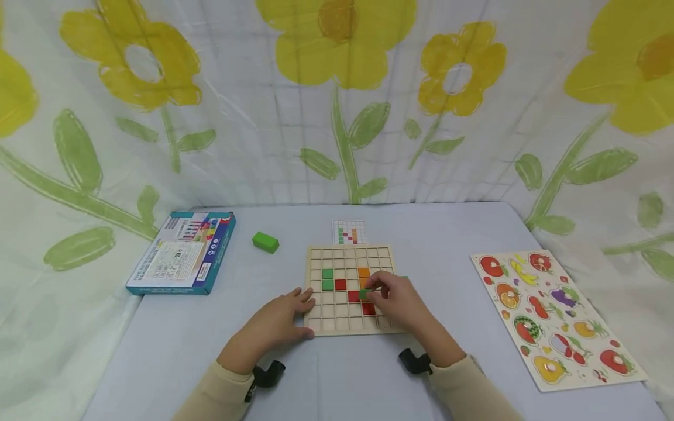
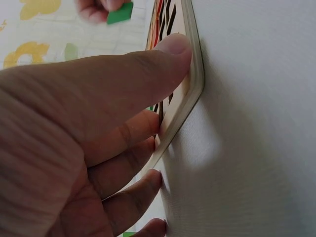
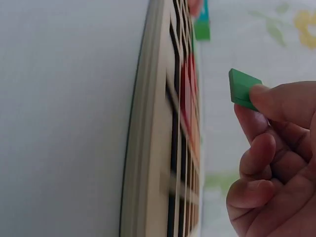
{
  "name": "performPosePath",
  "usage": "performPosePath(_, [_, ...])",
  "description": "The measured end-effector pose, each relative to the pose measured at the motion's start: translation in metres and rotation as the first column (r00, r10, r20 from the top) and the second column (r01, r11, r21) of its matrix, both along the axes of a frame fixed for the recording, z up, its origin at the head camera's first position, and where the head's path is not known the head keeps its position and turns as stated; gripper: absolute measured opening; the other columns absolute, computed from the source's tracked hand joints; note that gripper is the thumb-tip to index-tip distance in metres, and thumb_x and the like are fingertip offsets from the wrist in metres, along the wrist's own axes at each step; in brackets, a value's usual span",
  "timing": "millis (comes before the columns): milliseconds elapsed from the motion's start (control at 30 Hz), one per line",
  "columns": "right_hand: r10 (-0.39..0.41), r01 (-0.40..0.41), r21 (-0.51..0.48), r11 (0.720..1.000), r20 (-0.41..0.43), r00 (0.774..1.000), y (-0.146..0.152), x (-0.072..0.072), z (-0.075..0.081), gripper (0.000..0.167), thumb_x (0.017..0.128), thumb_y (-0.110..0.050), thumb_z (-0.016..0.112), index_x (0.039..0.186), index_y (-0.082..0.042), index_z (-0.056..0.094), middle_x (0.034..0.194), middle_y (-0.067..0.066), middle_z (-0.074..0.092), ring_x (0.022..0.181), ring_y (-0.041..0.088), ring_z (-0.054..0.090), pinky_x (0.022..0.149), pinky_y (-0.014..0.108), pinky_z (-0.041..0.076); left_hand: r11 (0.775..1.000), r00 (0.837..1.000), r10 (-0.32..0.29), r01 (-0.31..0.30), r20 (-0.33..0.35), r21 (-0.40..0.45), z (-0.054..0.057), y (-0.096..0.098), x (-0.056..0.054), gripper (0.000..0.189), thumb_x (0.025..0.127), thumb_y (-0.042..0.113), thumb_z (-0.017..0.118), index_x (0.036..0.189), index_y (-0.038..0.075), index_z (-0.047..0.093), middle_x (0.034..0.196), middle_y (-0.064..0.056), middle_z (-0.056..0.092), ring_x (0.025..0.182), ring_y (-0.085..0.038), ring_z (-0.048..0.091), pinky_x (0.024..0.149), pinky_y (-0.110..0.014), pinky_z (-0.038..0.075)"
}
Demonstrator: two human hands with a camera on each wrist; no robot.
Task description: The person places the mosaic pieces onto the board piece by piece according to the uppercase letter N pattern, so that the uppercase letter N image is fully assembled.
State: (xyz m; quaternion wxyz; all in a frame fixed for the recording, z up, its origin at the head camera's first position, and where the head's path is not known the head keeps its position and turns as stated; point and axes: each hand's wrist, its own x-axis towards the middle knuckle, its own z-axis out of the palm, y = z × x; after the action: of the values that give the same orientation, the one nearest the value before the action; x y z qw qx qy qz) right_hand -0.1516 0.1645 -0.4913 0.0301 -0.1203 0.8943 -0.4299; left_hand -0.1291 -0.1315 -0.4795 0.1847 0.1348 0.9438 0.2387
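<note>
A square wooden grid board [image 1: 327, 325] lies in the middle of the table. My left hand [image 1: 281, 318] rests at its left side, thumb and fingertips along the rim with the fingers spread. Between thumb and fingertips my right hand [image 1: 400, 301] pinches a small green square tile [image 3: 241, 88], held up over the right part of the grid. Two green tiles [image 1: 327, 273] sit one above the other at the grid's left. Red tiles [image 1: 340, 285] run diagonally down to the right. Orange tiles [image 1: 364, 273] stand near the right hand, partly covered by its fingers.
Behind the board lies a small printed pattern card [image 1: 348, 225]. A green block [image 1: 265, 242] and a blue-edged box [image 1: 181, 254] are at the left. To the right lies a fruit puzzle board [image 1: 553, 327]. A flowered curtain [image 1: 237, 146] hangs behind the table.
</note>
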Motion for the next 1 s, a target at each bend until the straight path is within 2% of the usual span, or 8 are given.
performPosePath(133, [0.08, -0.08, 0.009, 0.997, -0.007, 0.997, -0.035, -0.005, -0.001, 0.012, 0.1, -0.011, 0.078, 0.106, -0.021, 0.076, 0.1, -0.008, 0.075, 0.076, 0.01, 0.056, 0.065, 0.023, 0.049, 1.0, 1.0, -0.003, 0.003, -0.009, 0.008, -0.001, -0.002, 0.0, 0.074, 0.086, 0.031, 0.094, 0.152, 0.013, 0.065, 0.17, 0.0, 0.051, 0.163, -0.035, 0.038, 0.128, -0.062, 0.039])
performPosePath(233, [0.097, -0.096, 0.041, 0.995, -0.024, 0.995, -0.054, -0.012, -0.002, 0.009, 0.102, -0.013, 0.078, 0.106, -0.02, 0.077, 0.1, -0.008, 0.076, 0.077, 0.01, 0.058, 0.067, 0.025, 0.051, 1.0, 1.0, -0.02, 0.02, -0.021, 0.018, -0.002, -0.003, -0.001, 0.073, 0.087, 0.031, 0.094, 0.151, 0.012, 0.066, 0.169, -0.001, 0.051, 0.163, -0.035, 0.039, 0.128, -0.062, 0.039])
performPosePath(400, [0.109, -0.106, 0.126, 0.986, -0.021, 0.994, -0.075, -0.021, -0.005, 0.005, 0.101, -0.015, 0.078, 0.103, -0.019, 0.076, 0.098, -0.006, 0.074, 0.084, 0.01, 0.061, 0.078, 0.03, 0.055, 0.999, 0.999, -0.03, 0.031, -0.032, 0.022, -0.005, -0.003, -0.002, 0.072, 0.087, 0.032, 0.094, 0.151, 0.012, 0.067, 0.169, -0.001, 0.052, 0.162, -0.035, 0.04, 0.127, -0.062, 0.04])
performPosePath(533, [0.11, -0.106, 0.186, 0.977, -0.011, 0.994, -0.082, -0.022, -0.007, 0.004, 0.101, -0.016, 0.079, 0.102, -0.018, 0.076, 0.099, -0.006, 0.074, 0.089, 0.011, 0.064, 0.083, 0.034, 0.058, 0.999, 0.999, -0.022, 0.023, -0.029, 0.022, -0.005, -0.003, -0.001, 0.072, 0.087, 0.031, 0.094, 0.151, 0.012, 0.067, 0.168, -0.001, 0.052, 0.162, -0.035, 0.04, 0.127, -0.062, 0.04])
performPosePath(767, [0.135, -0.135, 0.215, 0.967, 0.014, 0.991, -0.082, -0.019, -0.006, 0.004, 0.101, -0.016, 0.079, 0.105, -0.016, 0.079, 0.105, -0.005, 0.076, 0.099, 0.012, 0.07, 0.091, 0.038, 0.062, 0.999, 0.999, -0.022, 0.023, -0.026, 0.031, -0.003, -0.003, 0.0, 0.072, 0.086, 0.03, 0.094, 0.15, 0.011, 0.067, 0.168, -0.002, 0.052, 0.162, -0.035, 0.04, 0.127, -0.062, 0.04])
performPosePath(1000, [0.146, -0.136, 0.271, 0.953, -0.017, 0.989, -0.083, -0.017, -0.003, 0.003, 0.101, -0.016, 0.079, 0.103, -0.016, 0.081, 0.103, -0.003, 0.072, 0.094, 0.012, 0.066, 0.089, 0.037, 0.061, 0.999, 0.999, -0.026, 0.027, -0.025, 0.035, -0.002, -0.003, 0.0, 0.073, 0.086, 0.029, 0.094, 0.151, 0.01, 0.066, 0.168, -0.002, 0.052, 0.163, -0.035, 0.039, 0.127, -0.062, 0.04])
